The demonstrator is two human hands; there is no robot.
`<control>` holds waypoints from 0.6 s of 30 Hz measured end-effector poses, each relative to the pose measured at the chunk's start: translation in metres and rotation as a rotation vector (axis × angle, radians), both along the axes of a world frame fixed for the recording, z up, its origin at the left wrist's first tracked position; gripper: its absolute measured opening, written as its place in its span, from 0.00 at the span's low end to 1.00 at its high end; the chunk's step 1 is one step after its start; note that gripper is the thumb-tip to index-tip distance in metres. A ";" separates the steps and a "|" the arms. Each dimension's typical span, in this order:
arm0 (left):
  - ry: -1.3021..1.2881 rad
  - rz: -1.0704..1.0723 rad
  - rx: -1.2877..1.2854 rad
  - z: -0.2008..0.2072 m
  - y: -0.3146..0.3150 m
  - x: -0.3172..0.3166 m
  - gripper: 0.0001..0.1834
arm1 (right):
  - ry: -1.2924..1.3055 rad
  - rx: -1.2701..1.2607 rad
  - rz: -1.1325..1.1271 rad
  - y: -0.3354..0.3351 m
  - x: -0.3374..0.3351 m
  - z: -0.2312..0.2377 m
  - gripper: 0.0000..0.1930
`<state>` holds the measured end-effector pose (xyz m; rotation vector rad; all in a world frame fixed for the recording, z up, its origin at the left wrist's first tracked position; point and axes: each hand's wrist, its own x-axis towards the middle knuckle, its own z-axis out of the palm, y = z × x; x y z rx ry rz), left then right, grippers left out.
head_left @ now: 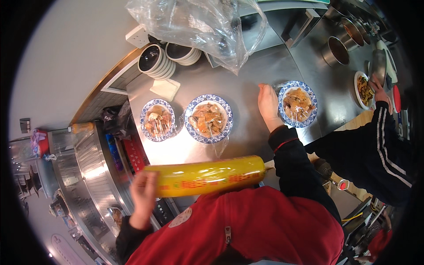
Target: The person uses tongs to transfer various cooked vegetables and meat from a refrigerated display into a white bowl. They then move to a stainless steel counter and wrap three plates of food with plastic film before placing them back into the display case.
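My left hand (143, 187) is closed round the left end of a thick yellow roll of cling film (210, 176), held crosswise in front of my red top. My right hand (268, 107) is at the left rim of a blue-and-white patterned plate (283, 118), its fingers stretched out and close together. Pieces of cooked food lie on this plate under clear film, and loose film shows by my fingertips. To the left stand two more film-covered plates of similar food, a middle plate (192, 131) and a smaller-looking left plate (143, 122).
Stacked dark-lined bowls (155, 66) and a folded cloth (165, 89) are at the back left. A large clear plastic bag (198, 26) hangs over the far counter. On the right, a co-worker's hand (380, 90) touches a white dish of food (357, 90), near metal pots (338, 51).
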<state>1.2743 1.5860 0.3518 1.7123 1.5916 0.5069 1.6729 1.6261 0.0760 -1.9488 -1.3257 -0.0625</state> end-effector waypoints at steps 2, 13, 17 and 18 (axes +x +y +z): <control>-0.068 0.092 0.103 0.041 0.025 -0.010 0.07 | -0.003 -0.037 0.012 -0.004 -0.006 0.005 0.07; 0.508 -0.414 0.914 0.050 0.178 0.084 0.05 | -0.097 -0.371 -0.012 -0.097 -0.025 0.114 0.10; 0.554 -0.548 0.971 0.022 0.207 0.113 0.07 | 0.045 -0.111 -0.171 -0.144 -0.008 0.141 0.06; 0.549 -0.567 0.983 0.016 0.211 0.121 0.07 | 0.044 -0.130 -0.266 -0.155 0.002 0.139 0.07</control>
